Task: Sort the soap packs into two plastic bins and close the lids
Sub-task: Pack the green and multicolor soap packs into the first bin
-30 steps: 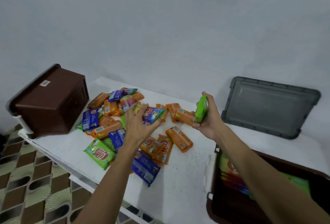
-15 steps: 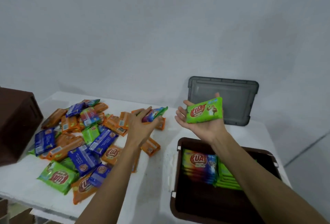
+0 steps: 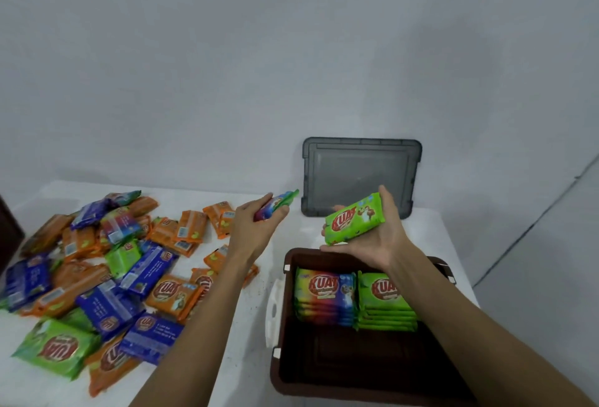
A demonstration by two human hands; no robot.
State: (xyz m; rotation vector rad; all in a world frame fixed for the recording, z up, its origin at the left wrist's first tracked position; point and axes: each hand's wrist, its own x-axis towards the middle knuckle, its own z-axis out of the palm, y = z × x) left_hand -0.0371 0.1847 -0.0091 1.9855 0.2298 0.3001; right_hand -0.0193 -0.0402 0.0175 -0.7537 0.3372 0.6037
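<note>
My right hand grips a green soap pack just above the far rim of the open brown bin. Inside the bin, a stack of rainbow-coloured packs stands beside a stack of green packs. My left hand holds a rainbow-coloured pack over the table, left of the bin. A loose pile of orange, blue and green packs covers the white table on the left.
A grey lid leans against the wall behind the bin. A white latch handle sticks out from the bin's left side. The edge of a second brown bin shows at the far left. The wall stands close behind.
The view has swung right, bringing the open bin under my hands. Both hands have carried their packs rightward, the right one now tilted over the bin's far rim.
</note>
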